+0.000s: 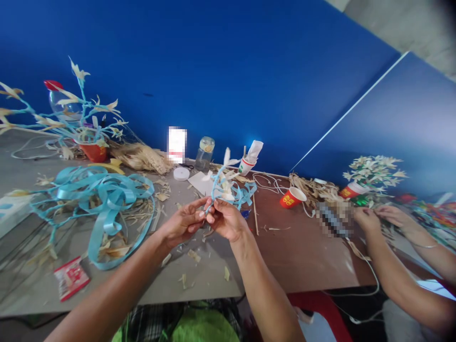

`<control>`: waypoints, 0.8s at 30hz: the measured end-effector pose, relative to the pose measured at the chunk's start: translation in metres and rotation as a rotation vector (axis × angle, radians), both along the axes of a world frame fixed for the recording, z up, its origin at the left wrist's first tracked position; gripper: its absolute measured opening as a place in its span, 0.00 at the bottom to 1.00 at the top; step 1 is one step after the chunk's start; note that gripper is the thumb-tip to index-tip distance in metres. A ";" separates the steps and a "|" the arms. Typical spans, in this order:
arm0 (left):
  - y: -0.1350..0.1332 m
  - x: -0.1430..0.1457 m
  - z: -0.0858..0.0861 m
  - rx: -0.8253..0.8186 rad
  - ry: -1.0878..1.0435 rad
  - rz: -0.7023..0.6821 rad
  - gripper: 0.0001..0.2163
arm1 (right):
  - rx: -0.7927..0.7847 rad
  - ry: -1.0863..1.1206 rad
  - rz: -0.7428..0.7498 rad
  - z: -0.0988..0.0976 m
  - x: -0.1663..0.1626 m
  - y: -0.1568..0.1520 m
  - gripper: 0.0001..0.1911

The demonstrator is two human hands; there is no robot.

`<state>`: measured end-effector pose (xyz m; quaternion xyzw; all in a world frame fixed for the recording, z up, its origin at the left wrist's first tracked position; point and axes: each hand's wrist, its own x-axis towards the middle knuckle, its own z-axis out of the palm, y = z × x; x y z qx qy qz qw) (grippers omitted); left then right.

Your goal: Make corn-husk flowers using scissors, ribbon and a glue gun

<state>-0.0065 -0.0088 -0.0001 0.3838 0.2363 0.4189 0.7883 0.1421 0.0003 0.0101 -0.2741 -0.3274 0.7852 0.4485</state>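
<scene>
My left hand and my right hand meet over the middle of the table, fingers closed together. Between their fingertips they pinch the lower end of an artificial flower stem, wrapped in light blue ribbon. Pale husk-like petals branch from its upper part. Just behind my right hand lies a small bunch of the same blue ribbon. To the left of my left hand, a large loose heap of blue ribbon spreads over husk scraps. My fingers hide the exact grip on the stem end.
A red pot holds blue-stemmed flowers at left, beside dried husks. Behind my hands stand a glass jar and a white cup. A red paper cup tilts at right, near a co-worker's hands. A red packet lies front left.
</scene>
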 end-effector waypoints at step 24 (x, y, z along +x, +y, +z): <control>0.005 -0.009 -0.012 -0.004 0.038 0.010 0.24 | 0.055 -0.190 -0.223 0.011 -0.001 -0.007 0.23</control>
